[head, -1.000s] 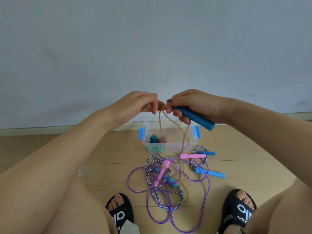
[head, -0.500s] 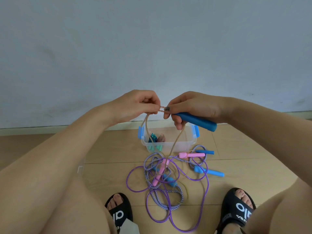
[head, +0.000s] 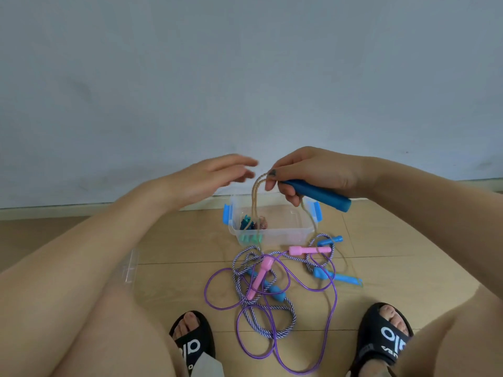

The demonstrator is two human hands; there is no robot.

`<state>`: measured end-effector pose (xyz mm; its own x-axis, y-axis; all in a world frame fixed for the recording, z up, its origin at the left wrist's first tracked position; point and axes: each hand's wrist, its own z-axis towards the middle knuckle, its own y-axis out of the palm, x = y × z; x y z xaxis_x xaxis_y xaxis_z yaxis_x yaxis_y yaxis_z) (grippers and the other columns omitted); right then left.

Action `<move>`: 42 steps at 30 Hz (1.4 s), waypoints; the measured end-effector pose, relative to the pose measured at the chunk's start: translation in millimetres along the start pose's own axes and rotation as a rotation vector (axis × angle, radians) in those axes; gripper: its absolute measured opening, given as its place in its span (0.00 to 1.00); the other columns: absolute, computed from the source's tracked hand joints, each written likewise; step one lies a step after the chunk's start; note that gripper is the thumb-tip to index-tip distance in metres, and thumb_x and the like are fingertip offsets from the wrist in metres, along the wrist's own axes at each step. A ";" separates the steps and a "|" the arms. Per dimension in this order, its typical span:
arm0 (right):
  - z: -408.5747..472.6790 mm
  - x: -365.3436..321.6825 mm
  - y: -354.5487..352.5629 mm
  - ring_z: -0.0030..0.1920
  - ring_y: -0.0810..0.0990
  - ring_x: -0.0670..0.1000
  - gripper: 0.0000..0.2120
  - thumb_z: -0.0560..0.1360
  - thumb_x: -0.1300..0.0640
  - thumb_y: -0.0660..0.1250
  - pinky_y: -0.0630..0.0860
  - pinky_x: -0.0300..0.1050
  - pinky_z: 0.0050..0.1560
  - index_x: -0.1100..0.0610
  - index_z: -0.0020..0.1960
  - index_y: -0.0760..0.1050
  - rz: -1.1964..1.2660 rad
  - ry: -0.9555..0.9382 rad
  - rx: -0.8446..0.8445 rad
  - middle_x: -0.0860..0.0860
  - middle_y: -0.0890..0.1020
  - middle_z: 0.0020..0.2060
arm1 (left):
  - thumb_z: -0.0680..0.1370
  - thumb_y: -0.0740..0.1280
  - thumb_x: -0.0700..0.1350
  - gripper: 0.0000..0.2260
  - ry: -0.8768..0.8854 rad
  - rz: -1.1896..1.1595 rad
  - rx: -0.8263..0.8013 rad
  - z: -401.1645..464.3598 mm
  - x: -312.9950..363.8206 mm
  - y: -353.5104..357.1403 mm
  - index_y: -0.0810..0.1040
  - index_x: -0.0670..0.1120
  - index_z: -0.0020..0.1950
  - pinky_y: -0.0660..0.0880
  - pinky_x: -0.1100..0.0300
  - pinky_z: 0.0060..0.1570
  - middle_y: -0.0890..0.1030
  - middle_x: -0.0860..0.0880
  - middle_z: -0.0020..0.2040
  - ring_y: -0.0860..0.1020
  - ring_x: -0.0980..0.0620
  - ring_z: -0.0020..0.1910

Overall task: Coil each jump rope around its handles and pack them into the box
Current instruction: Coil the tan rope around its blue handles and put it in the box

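Floor (head: pixel 394 254) beside box (head: pixel 283 232) open; right hand (head: pixel 313 172) grips handle (head: pixel 318 194).

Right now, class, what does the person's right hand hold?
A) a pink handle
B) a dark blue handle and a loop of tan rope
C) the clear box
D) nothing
B: the right hand curls round the dark blue handle and pinches the tan rope, which hangs toward the box.

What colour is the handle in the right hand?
Dark blue. The handle shows clearly in the head view, gripped by the right hand.
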<state>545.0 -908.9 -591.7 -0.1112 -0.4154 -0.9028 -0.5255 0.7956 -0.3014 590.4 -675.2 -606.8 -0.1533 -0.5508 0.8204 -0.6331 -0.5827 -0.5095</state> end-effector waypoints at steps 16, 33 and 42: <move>-9.4 9.2 -13.3 0.34 0.74 0.55 0.14 0.82 0.59 0.58 0.75 0.41 0.37 0.66 0.50 0.79 -0.070 0.087 0.063 0.54 0.74 0.31 | 0.81 0.63 0.48 0.09 -0.379 0.786 -0.122 -9.7 -49.4 -38.6 0.79 0.50 0.59 0.73 0.56 0.58 0.80 0.53 0.57 0.78 0.51 0.57; -3.2 10.1 -14.6 0.33 0.74 0.54 0.13 0.82 0.57 0.60 0.74 0.43 0.40 0.65 0.49 0.79 -0.102 0.100 0.094 0.54 0.75 0.31 | 0.80 0.60 0.44 0.09 -0.231 0.637 0.106 0.9 -28.7 -41.2 0.77 0.46 0.43 0.76 0.53 0.50 0.85 0.51 0.41 0.82 0.48 0.45; 8.3 0.7 4.5 0.33 0.75 0.52 0.14 0.81 0.58 0.60 0.76 0.41 0.37 0.68 0.50 0.78 -0.033 0.011 0.102 0.53 0.77 0.32 | 0.83 0.59 0.49 0.11 0.011 0.167 -0.009 7.5 9.7 12.0 0.79 0.54 0.61 0.69 0.62 0.65 0.81 0.59 0.58 0.76 0.61 0.61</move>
<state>549.5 -902.0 -596.2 -0.1044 -0.4468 -0.8885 -0.4409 0.8216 -0.3614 587.0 -692.0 -606.9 -0.2657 -0.6329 0.7273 -0.6046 -0.4782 -0.6370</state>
